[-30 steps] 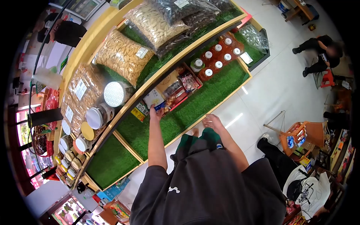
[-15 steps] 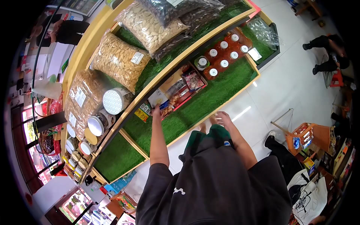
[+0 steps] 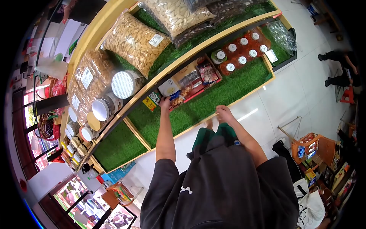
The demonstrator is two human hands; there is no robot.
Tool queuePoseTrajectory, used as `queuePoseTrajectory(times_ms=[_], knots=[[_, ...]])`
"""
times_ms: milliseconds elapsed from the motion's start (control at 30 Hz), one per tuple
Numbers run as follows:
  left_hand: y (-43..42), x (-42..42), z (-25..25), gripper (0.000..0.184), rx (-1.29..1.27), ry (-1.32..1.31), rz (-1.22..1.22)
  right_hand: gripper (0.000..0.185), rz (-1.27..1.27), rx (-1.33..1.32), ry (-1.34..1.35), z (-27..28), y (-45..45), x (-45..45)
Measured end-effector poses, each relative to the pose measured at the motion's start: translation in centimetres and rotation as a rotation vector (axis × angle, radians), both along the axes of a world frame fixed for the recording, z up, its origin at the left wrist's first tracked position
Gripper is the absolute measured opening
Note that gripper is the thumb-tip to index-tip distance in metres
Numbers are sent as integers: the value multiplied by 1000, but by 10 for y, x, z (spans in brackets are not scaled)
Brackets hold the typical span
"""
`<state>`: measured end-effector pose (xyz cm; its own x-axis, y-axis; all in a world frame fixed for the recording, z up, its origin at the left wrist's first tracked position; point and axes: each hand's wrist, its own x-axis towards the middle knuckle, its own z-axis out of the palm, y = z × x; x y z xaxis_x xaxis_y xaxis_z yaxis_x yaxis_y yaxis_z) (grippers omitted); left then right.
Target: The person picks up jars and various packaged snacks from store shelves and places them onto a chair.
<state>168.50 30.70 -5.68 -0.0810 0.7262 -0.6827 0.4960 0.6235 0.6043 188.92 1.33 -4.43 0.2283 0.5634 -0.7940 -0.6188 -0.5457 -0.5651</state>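
Note:
My left hand (image 3: 164, 103) is at the left end of a shallow red-edged box (image 3: 195, 96) on the green turf shelf. Its fingers are bent around the box's corner and partly hidden. Several packets lie in the box, among them a dark picture packet (image 3: 207, 73) and a white-and-blue one (image 3: 169, 87). Just left of that hand stands a price card (image 3: 151, 100) in black, green and yellow. My right hand (image 3: 224, 113) is by the shelf's front wooden edge, fingers curled in, with nothing visible in them.
Several white-capped red bottles (image 3: 248, 50) stand to the right of the box. On the upper tier are large bags of pale seeds (image 3: 137, 42) and white-lidded jars (image 3: 124, 84). A wicker basket (image 3: 318, 150) and people's legs (image 3: 337, 68) are on the right.
My right hand has gone from spread fingers to curled ones and has moved to the shelf edge. My left hand remains at the box's corner. The whole view has shifted slightly.

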Motion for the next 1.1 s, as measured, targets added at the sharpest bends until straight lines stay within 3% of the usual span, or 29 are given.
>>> queuePoseTrajectory(times_ms=[67, 233, 300, 333, 400, 433, 533, 933, 1033, 1100], knots=[[7, 0, -10, 54, -8, 186, -113, 32, 16, 7, 13, 5, 10, -3], [2, 4, -18, 52, 121, -43, 50, 32, 59, 31, 37, 10, 26, -12], [-4, 23, 28, 45, 181, -74, 97, 31, 68, 7, 49, 17, 27, -14], [-2, 21, 24, 45, 180, -75, 93, 31, 64, 6, 49, 19, 27, -14], [4, 18, 16, 40, 387, -407, 32, 30, 56, 13, 39, 19, 23, -17], [7, 20, 11, 43, 415, -433, 28, 30, 48, 12, 38, 20, 21, -17], [6, 36, 39, 50, 307, -239, -118, 35, 33, 13, 35, 11, 8, -19], [41, 12, 24, 64, 420, -120, -230, 35, -18, 33, 64, 8, -12, -16], [28, 11, 55, 58, 359, -508, 47, 35, -47, 31, 86, 12, -12, -13], [14, 11, 90, 57, 272, -572, 113, 38, -57, 65, 124, 8, -12, -15]])
